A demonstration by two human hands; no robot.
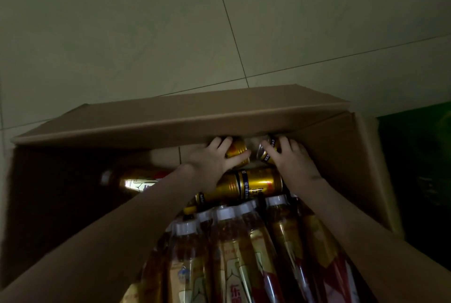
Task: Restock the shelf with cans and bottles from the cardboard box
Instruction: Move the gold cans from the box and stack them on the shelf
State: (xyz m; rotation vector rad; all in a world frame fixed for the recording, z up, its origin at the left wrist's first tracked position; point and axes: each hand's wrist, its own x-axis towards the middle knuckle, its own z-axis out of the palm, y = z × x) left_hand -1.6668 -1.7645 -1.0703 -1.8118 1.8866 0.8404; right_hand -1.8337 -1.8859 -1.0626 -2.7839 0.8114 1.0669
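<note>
Reaching deep into the cardboard box (341, 156), left hand (212, 158) curls round a gold can (238, 151) at the far wall, right hand (290, 156) clamps another can (267, 153) beside it; bottles (234, 241) lie nearer.

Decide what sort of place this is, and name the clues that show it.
Probably a shop's stockroom or aisle, dimly lit. Clues: a tiled floor, a big cardboard box holding bottles and gold cans, and the left hand and right hand each gripping a can.
</note>
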